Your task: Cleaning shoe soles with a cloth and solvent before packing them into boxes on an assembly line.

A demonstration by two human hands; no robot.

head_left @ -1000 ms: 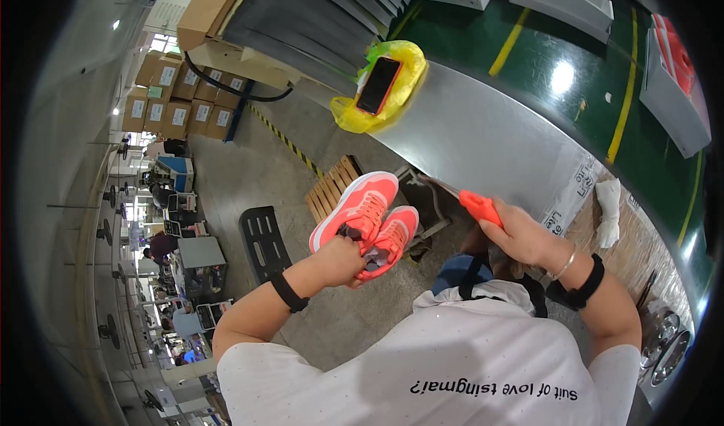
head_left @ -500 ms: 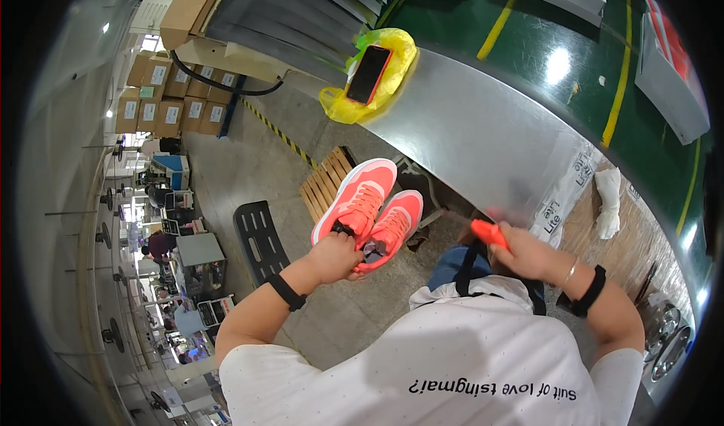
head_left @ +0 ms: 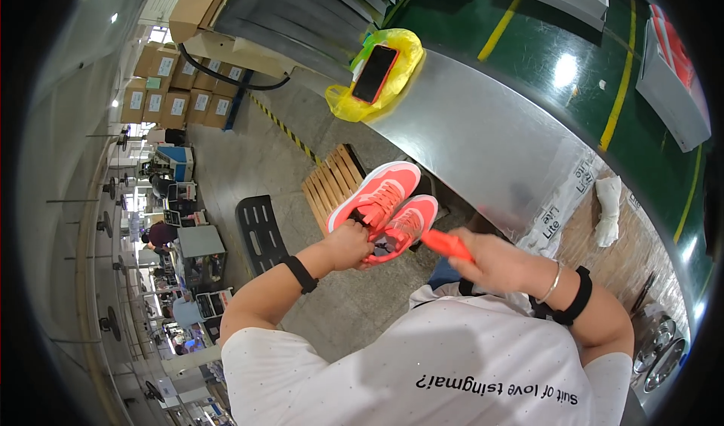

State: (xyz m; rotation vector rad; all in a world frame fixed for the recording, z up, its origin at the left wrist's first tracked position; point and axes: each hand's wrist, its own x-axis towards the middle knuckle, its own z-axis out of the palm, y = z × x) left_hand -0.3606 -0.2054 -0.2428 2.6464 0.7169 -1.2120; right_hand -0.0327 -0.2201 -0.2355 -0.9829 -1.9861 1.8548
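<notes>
A pair of coral-pink sneakers with white soles hangs in front of me, toes pointing away. My left hand [head_left: 349, 246] is closed around their heel ends, gripping the left sneaker [head_left: 383, 191] and the right sneaker [head_left: 408, 226] side by side. Dark material shows inside the left one's opening, greyish material inside the right one's. My right hand [head_left: 494, 262] is closed around an orange-handled tool [head_left: 450, 246], just right of the right sneaker's heel. The handle points toward the shoes; its working end is too blurred to make out.
Ahead lies a metal tabletop [head_left: 467, 124] with a phone [head_left: 375, 74] on a yellow plastic bag [head_left: 411, 49]. Beyond it curves a green conveyor [head_left: 581, 102] carrying shoe boxes [head_left: 671, 87]. A wooden pallet [head_left: 332, 177] and black stool [head_left: 260, 234] stand left; a white glove [head_left: 607, 211] lies right.
My right hand has swung left and brought the orange-handled tool close to the right sneaker. The sneakers and my left hand have shifted slightly right in view.
</notes>
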